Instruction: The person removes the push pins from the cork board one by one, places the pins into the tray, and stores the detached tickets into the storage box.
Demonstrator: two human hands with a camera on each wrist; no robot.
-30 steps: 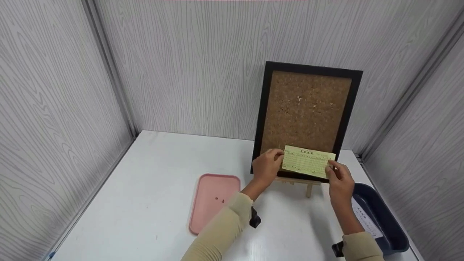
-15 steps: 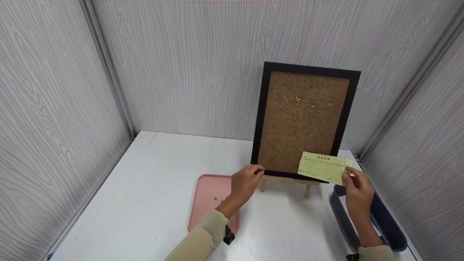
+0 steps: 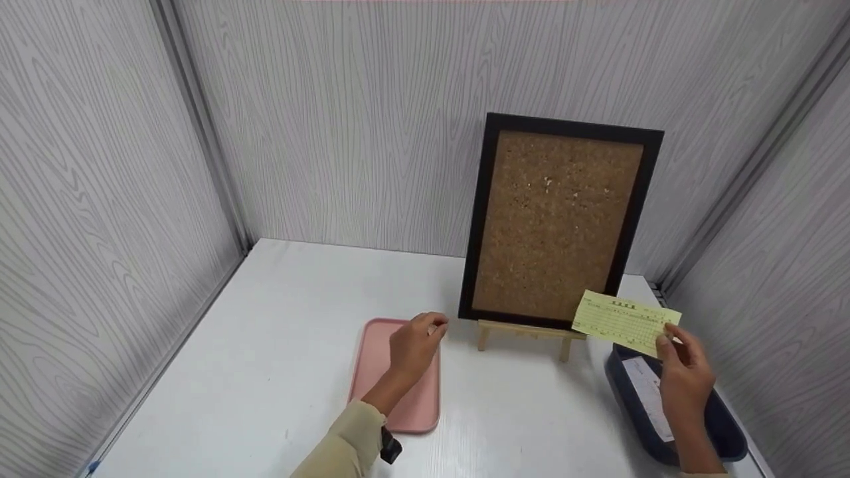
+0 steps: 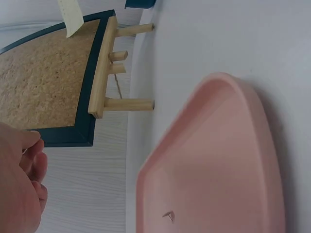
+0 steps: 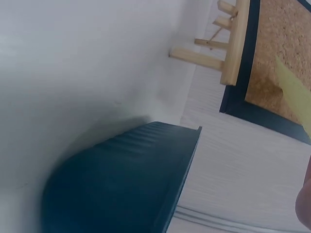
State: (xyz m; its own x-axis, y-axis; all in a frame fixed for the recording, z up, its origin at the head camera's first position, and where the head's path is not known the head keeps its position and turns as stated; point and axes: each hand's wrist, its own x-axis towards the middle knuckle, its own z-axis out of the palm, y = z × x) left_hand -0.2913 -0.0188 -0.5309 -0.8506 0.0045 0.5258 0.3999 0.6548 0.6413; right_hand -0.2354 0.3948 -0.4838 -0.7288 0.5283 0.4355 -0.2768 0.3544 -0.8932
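Observation:
In the head view my right hand (image 3: 688, 375) pinches the right end of a yellow printed form slip (image 3: 624, 322), held up before the corkboard's lower right corner. The black-framed corkboard (image 3: 561, 226) leans on a small wooden easel (image 3: 531, 330). My left hand (image 3: 413, 345) is over the far end of a pink tray (image 3: 425, 398), thumb and fingers curled together. A tiny shiny bit (image 4: 25, 151), apparently a thumbtack, shows between them in the left wrist view. Another thumbtack (image 4: 168, 215) lies in the tray.
A dark blue bin (image 3: 637, 411) stands at the right below my right forearm, with a white printed paper (image 3: 647, 392) inside. Wood-grain panels (image 3: 365, 119) enclose the white table (image 3: 265, 358) at the back and sides.
My right hand has carried the slip right and down, away from the corkboard's middle. My left hand has left the slip's left edge and moved left and down to above the pink tray.

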